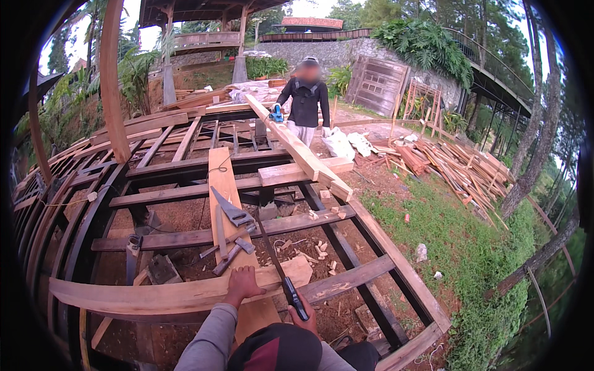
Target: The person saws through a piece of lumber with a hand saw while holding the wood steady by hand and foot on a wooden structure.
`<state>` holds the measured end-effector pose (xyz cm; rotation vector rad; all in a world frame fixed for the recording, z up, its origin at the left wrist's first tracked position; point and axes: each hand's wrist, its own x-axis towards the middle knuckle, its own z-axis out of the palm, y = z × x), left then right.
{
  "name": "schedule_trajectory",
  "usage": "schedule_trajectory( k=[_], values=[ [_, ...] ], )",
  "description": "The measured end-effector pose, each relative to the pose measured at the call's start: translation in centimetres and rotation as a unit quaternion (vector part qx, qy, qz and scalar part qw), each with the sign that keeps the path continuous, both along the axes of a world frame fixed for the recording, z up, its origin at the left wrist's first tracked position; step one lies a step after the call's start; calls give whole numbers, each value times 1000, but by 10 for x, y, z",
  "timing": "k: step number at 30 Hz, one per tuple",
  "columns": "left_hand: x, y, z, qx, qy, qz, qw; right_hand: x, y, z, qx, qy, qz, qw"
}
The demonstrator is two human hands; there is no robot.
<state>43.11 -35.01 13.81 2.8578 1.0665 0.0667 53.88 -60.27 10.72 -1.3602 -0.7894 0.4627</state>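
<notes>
My left hand (243,284) grips a thick pale wooden beam (154,298) from above, fingers over its far edge and thumb stretched to the right. The beam lies crosswise in front of me, over a wide plank (221,167). My right hand (303,313) is closed round the dark handle of a hand saw (270,247), near the beam's right end. Its narrow-looking blade points away from me, beside that end; contact with the wood is hard to tell. On the plank lie a second hand saw (232,209), a hammer (235,256) and another long-handled tool (228,241).
Dark joists with open gaps over soil form the frame (297,221) around me. Another saw (132,256) hangs at the left. Beyond, a co-worker (306,102) holds a blue power tool (276,114) on a long beam (291,142). Piled timber (433,164) lies at the right.
</notes>
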Motion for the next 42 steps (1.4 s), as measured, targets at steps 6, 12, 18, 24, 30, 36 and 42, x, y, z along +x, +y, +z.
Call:
schedule_trajectory(
  k=[6, 12, 18, 24, 30, 36, 42],
  values=[
    [0, 0, -4, -9, 1, 6, 1000, -3, -1, 3, 0, 22, 2, 1000],
    [0, 0, -1, -7, 8, 6, 1000, -2, -2, 5, -6, 10, 4, 1000],
    [1, 1, -2, -6, 11, 8, 1000, -1, 0, 3, 9, 1, 1, 1000],
    [0, 2, -5, -11, 6, 8, 1000, -1, 0, -2, -2, -1, 1, 1000],
    [-1, 0, -1, -21, 6, 14, 1000, -2, 0, -4, -25, 5, -3, 1000],
    [0, -3, 1, -23, 6, 13, 1000, -1, -1, -6, 0, 0, -2, 1000],
    [-4, 1, -4, -15, -3, 12, 1000, -6, 3, -5, -9, -28, -6, 1000]
  ],
)
